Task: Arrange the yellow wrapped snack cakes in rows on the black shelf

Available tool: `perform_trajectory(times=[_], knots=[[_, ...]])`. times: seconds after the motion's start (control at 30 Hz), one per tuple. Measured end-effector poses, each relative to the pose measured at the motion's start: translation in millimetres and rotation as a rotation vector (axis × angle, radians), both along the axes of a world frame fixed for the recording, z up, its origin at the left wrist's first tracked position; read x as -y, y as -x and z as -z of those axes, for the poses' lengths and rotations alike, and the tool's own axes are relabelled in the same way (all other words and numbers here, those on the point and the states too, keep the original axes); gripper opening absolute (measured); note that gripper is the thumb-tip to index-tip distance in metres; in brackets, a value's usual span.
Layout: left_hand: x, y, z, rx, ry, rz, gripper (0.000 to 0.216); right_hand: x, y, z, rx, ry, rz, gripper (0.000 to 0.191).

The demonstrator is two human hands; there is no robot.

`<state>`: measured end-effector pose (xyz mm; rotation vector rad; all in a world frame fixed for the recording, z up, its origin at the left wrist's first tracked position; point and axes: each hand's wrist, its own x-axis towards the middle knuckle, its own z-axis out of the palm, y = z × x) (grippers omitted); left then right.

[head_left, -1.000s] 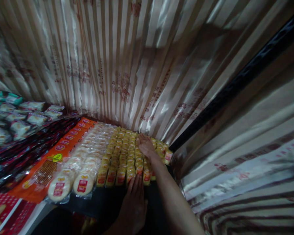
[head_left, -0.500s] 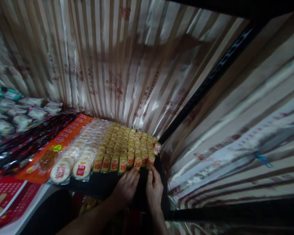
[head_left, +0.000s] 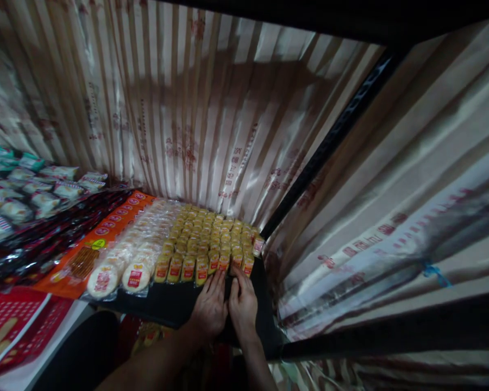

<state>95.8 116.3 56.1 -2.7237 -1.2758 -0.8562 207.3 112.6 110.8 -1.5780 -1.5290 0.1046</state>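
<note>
Small yellow snack packs [head_left: 201, 270] with red labels stand in tight rows on a black shelf [head_left: 167, 304]. My left hand [head_left: 212, 304] is at the front of these rows, fingers stretched forward, fingertips against the lower edge of the front packs. Close beside it is my right hand [head_left: 243, 301], its fingers extended to the front packs near the right end. The fingertips partly cover one pack there. Neither hand has lifted a pack. To the left of the yellow rows lie round white crackers [head_left: 136, 278] in clear wrappers.
An orange snack bag [head_left: 77, 266], dark shiny packets [head_left: 61, 231] and white packets [head_left: 44, 201] lie farther left. A red package [head_left: 24, 326] is at lower left. Striped plastic sheeting [head_left: 204, 119] hangs behind, and a black post [head_left: 330, 141] slants up at the right.
My right hand has moved left along the front row, closer to my left hand. The front packs at the right end now show their labels more. The camera view has shifted slightly.
</note>
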Motion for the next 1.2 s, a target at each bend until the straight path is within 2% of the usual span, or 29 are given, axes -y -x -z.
perform_trajectory(times=[0.2, 0.37, 0.53, 0.67, 0.8, 1.0, 1.2], knots=[[-1, -2, -0.8, 0.076, 0.016, 0.022, 0.054, -39, 9, -22.2, 0.239, 0.125, -0.030, 0.043], [-3, -3, -5.6, 0.214, 0.028, 0.079, 0.049, -45, 23, -28.5, 0.398, 0.284, -0.082, 0.042], [-3, -2, -11.8, 0.209, 0.095, 0.084, 0.050, -49, 27, -34.8, 0.429, 0.287, -0.026, 0.046], [0, -3, -6.8, 0.109, 0.107, 0.051, 0.050, -57, 24, -43.3, 0.434, 0.340, -0.064, 0.044], [1, -4, -0.5, 0.056, 0.122, 0.001, 0.055, -72, 20, -54.3, 0.501, 0.327, -0.031, 0.046], [1, -5, -0.5, 0.048, 0.154, -0.018, 0.058, -94, 22, -50.4, 0.569, 0.420, -0.061, 0.044], [1, -4, -10.8, 0.021, 0.212, -0.023, 0.067, -116, 19, -52.5, 0.560, 0.345, -0.050, 0.045]])
